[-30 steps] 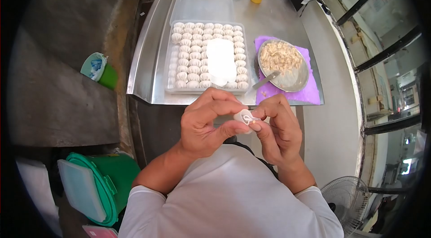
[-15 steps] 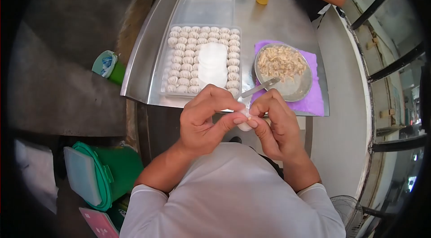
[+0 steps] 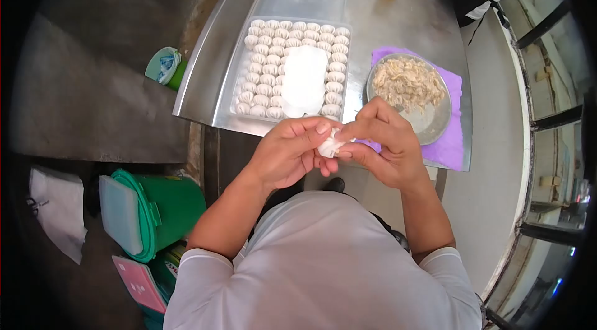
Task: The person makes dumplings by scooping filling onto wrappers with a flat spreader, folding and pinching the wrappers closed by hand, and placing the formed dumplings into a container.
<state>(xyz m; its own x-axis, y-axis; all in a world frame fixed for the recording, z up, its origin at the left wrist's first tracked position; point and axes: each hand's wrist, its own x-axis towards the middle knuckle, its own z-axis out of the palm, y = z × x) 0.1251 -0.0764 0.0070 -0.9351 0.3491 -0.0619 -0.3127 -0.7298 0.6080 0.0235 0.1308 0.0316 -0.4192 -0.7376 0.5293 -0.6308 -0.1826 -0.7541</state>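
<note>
Beside the steel table (image 3: 398, 22), left hand (image 3: 287, 148) now cradles the dumpling (image 3: 328, 146); right hand (image 3: 388, 143) still pinches it.

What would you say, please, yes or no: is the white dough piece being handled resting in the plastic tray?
No, the white dough piece is held by the left hand and right hand, outside the plastic tray.

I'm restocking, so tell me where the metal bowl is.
In the head view, the metal bowl sits right of the dumpling tray, on the purple cloth.
</note>
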